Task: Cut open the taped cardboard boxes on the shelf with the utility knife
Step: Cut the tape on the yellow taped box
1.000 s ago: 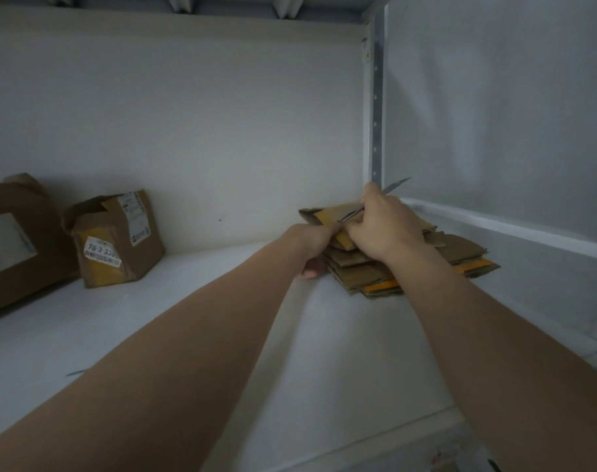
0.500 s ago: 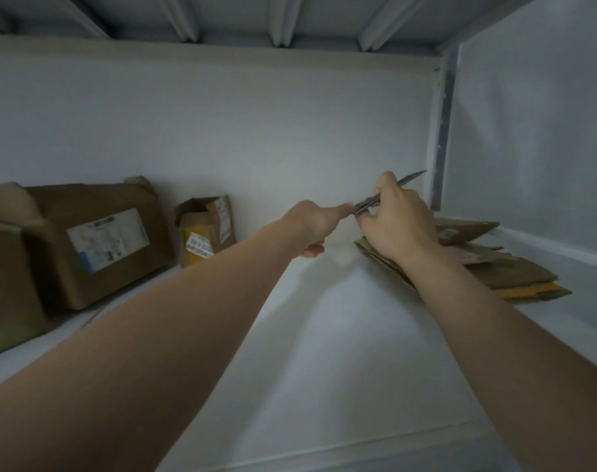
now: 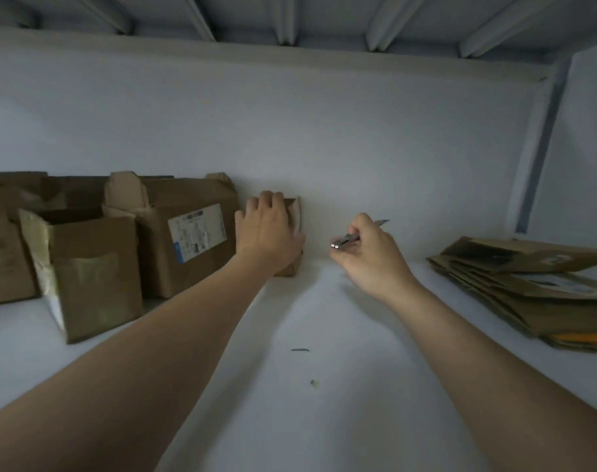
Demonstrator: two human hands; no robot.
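1. A person's left hand [image 3: 268,229] grips a small brown cardboard box [image 3: 294,216] at the back edge of the white shelf [image 3: 324,386], fingers hooked over its top.
2. The right hand [image 3: 365,253] pinches a slim silver utility knife [image 3: 346,239] in the air, just right of that box and clear of it.
3. A large labelled brown cardboard box [image 3: 188,233] and an open-topped brown cardboard box [image 3: 86,274] stand toward the left edge.
4. A stack of flattened cardboard [image 3: 522,287] lies at the right edge.

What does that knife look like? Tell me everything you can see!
The knife is thin and silvery grey, like metal. The right hand grips its middle, so only the blunt back end and pointed tip show. It tilts, tip higher, toward the back wall, in the air above the white shelf, touching nothing else.
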